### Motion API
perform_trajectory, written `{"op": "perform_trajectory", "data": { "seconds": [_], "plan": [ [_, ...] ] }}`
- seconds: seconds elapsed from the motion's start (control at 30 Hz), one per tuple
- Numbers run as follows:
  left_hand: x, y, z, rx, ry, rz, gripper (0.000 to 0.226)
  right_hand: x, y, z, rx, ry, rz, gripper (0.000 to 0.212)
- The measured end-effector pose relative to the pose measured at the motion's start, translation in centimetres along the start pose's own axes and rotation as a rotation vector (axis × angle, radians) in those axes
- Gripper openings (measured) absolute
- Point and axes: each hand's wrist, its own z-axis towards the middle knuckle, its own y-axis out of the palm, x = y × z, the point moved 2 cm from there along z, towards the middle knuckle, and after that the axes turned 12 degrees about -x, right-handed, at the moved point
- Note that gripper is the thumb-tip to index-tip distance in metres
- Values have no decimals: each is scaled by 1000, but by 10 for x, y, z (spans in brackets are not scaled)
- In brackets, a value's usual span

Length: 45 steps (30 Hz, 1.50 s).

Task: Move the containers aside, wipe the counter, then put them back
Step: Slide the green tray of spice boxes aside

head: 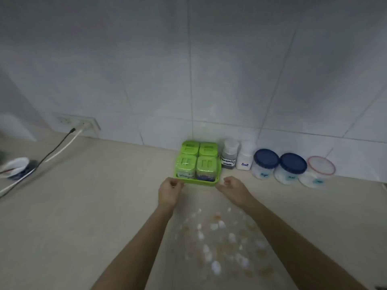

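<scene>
A green tray [217,174] holding several green-lidded containers [206,162] stands on the beige counter [104,206] by the tiled wall. My left hand [170,192] pinches the tray's front left corner. My right hand [235,189] is at the front right corner, fingers curled and apart, fingertips just touching the rim. To the tray's right, a dark seasoning sauce bottle [229,155], a white salt bottle [246,156], two blue-lidded jars [266,163] [292,167] and a red-rimmed jar [318,171] stand in a row. White and orange spots [219,237] dot the counter between my forearms.
A wall socket [79,122] at the left has a black cable [56,146] and a white cable trailing across the counter. A white and blue bowl [15,167] sits at the far left edge.
</scene>
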Motion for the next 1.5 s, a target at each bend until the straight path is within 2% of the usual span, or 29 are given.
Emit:
{"op": "perform_trajectory", "data": {
  "seconds": [0.17, 0.27, 0.37, 0.47, 0.57, 0.7, 0.97, 1.1, 1.27, 1.5],
  "plan": [
    [-10, -15, 14, 67, -83, -203, 15, -8, 27, 9, -28, -10, 159, 52],
    [-1, -24, 23, 73, -117, -322, 34, -17, 33, 14, -36, -8, 252, 51],
    [-1, 1, 83, -24, -136, -228, 52, 0, 18, 63, 73, -4, 384, 39],
    [-2, 0, 88, -92, -180, -221, 57, 6, 17, 67, 114, 14, 499, 11],
    [1, -7, 85, -247, -258, -241, 46, 9, 15, 70, 142, 58, 635, 22],
    [-3, -32, 70, -325, -280, -259, 43, -2, 24, 56, 96, 80, 620, 35],
    [-29, -96, 53, -323, -304, -311, 44, -36, 77, 58, 61, 72, 563, 31],
    [-54, -143, 60, -257, -329, -338, 46, -69, 118, 77, 7, 57, 489, 54],
    [-74, -196, 70, -194, -339, -359, 45, -105, 165, 98, -50, 34, 479, 38],
    [-91, -245, 77, -119, -350, -287, 41, -127, 219, 116, -77, 4, 464, 33]
  ]
}}
